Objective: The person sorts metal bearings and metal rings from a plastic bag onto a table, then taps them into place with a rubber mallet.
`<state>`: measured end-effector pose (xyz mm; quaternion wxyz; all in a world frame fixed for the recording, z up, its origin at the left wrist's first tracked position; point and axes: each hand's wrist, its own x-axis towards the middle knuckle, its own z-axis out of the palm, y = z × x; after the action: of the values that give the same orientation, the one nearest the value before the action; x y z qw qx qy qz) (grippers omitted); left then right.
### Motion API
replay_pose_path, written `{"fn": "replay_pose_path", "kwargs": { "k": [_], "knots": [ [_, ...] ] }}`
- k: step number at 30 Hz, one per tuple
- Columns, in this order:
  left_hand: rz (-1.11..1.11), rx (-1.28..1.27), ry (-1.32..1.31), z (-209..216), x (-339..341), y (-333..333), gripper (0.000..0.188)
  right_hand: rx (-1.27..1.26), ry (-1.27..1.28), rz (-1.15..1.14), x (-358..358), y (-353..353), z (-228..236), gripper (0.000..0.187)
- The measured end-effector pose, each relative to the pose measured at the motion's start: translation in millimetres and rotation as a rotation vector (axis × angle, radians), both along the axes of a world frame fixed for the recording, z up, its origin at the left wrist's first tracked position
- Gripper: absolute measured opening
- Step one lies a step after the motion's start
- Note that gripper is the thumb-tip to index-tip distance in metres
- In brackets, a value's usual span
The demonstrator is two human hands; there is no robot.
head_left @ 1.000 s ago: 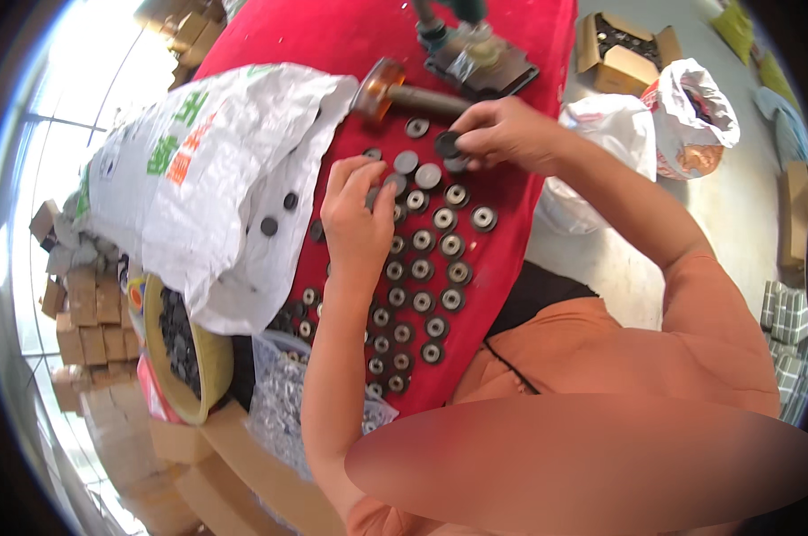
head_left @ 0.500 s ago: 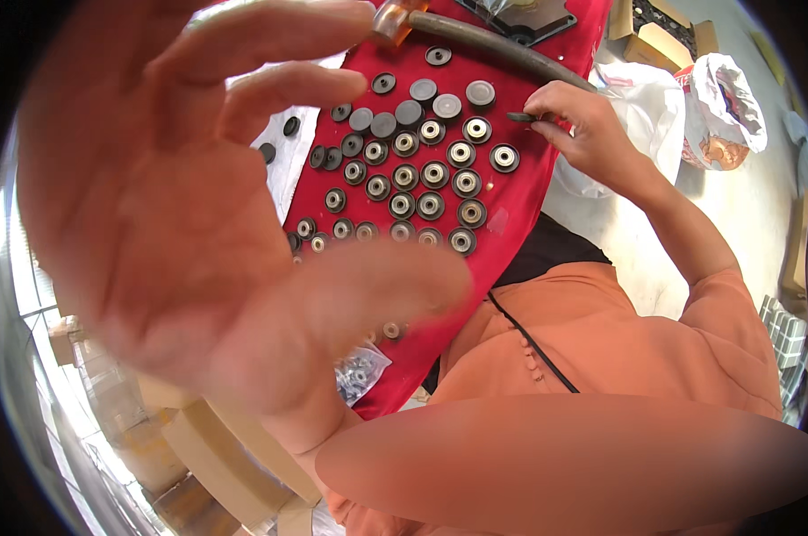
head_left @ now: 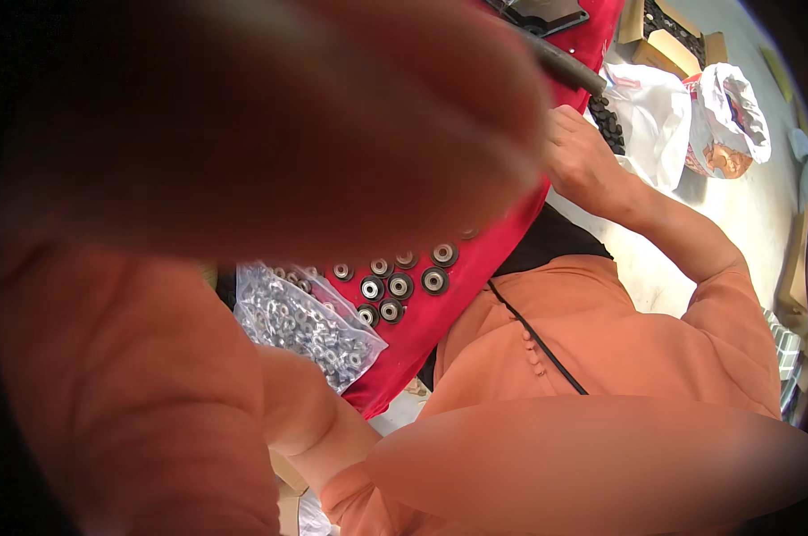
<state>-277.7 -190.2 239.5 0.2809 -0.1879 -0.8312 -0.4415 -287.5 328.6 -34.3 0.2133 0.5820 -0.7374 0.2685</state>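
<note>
My left hand fills the upper left, very close and smeared. Its fingers are too blurred to show whether they hold anything. At the table's right edge, my right hand has its fingers curled in. Their tips are hidden behind the left hand, so what they hold, if anything, cannot be made out. Several dark round wheels with metal bearing centres lie on the red cloth. Beside them is a clear plastic bag of small metal rings. The left hand hides the other parts further up the table.
A dark metal bar and a black frame piece are at the far end. White sacks stand on the right, near an open cardboard box of dark parts. Small black pieces show beside my right hand.
My left hand has come closer and swung across the upper view, covering many wheels. My right hand, earlier pinching a thin dark disc, has shifted slightly down. More of the ring bag shows.
</note>
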Motion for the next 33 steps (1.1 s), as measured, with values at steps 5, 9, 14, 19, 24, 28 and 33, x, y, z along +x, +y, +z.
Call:
{"fn": "replay_pose_path", "kwargs": {
  "k": [5,9,14,19,24,28,33],
  "knots": [
    [-0.006,0.033,0.054,-23,-2,77,0.065,0.075,0.067,0.011,-2,11,6,0.012],
    [0.056,0.060,0.165,-47,25,184,0.061,0.174,0.089,0.030,6,7,20,0.011],
    [0.232,0.158,0.357,-48,84,121,0.055,0.382,0.056,0.018,15,1,25,0.010],
    [0.396,0.221,0.406,-87,134,243,0.050,0.260,0.045,0.047,8,-1,24,0.016],
    [0.502,0.273,0.363,-100,139,259,0.044,0.258,-0.131,0.039,-4,-5,46,0.023],
    [0.598,0.306,0.376,-106,154,258,0.040,0.131,-0.237,0.181,-24,-54,76,0.018],
    [0.664,0.323,0.307,-102,167,258,0.035,0.020,-0.307,0.380,-61,-184,63,0.020]
  ]
}}
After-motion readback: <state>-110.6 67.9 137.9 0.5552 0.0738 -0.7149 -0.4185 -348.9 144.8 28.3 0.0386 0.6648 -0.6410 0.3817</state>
